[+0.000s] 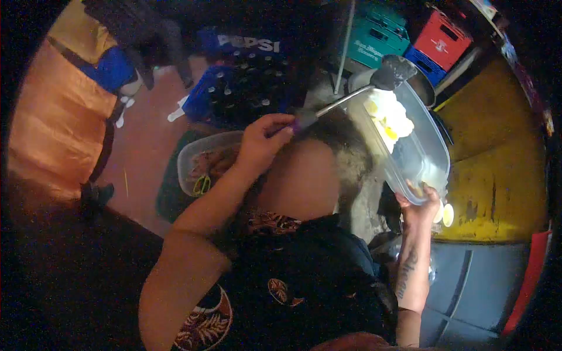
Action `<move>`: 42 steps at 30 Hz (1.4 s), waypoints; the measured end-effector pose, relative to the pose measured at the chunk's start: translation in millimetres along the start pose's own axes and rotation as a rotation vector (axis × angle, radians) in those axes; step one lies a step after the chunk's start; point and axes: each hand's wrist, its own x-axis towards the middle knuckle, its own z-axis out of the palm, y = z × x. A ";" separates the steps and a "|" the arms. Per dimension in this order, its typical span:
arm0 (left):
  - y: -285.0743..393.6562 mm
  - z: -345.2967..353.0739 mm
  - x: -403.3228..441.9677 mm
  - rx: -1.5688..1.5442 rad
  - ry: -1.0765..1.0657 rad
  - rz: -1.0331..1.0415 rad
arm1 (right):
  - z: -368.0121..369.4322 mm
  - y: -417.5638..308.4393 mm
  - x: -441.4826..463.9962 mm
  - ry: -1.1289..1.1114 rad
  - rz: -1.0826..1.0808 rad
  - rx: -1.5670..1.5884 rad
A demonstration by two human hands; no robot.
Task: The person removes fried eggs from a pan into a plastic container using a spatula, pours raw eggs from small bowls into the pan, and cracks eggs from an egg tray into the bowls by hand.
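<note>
My left hand (266,140) is closed round the dark handle of a long metal utensil (342,103), whose wide dark head is over the far end of a clear plastic container (430,126). White and yellow food pieces (391,120), brightly lit, are by the head at that end. At the container's near end, my right hand (422,202) grips the rim, its fingers partly seen through the plastic. A pale round piece with a yellow middle (448,214) shows just right of this hand.
Left of my knee, a plastic tub (186,164) holds brownish food and green-handled scissors (202,185). Beyond it stands a blue Pepsi crate (202,96) of dark bottles. Green (380,41) and red (442,38) crates are at the back right. A yellow surface (492,175) lies right.
</note>
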 end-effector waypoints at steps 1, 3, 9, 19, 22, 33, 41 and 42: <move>-1.7 5.7 -14.0 -0.006 0.036 -0.003 | 5.7 -4.8 -6.5 0.003 0.003 -0.037; -3.2 14.4 -34.2 -0.011 0.096 -0.022 | 23.0 -18.4 -10.7 0.024 0.015 -0.104; -31.4 120.9 -89.8 -0.092 0.378 -0.253 | -34.6 -54.2 87.4 -0.302 0.288 -0.215; -109.6 -80.5 -52.5 -0.161 0.608 -0.226 | 159.9 192.3 236.8 -0.812 -0.108 -0.821; -117.3 -94.0 -53.7 -0.126 0.632 -0.254 | 200.9 217.2 225.5 -0.590 0.288 -0.485; -108.9 -86.6 -23.7 0.045 0.652 -0.310 | 215.9 241.4 238.9 -0.485 0.594 -0.281; -76.3 -51.5 -56.3 0.494 0.626 0.119 | 181.1 201.1 171.1 -1.025 -0.069 -1.001; -82.4 -53.1 -61.6 0.435 0.606 0.069 | 156.5 203.5 185.3 -1.109 -0.742 -1.379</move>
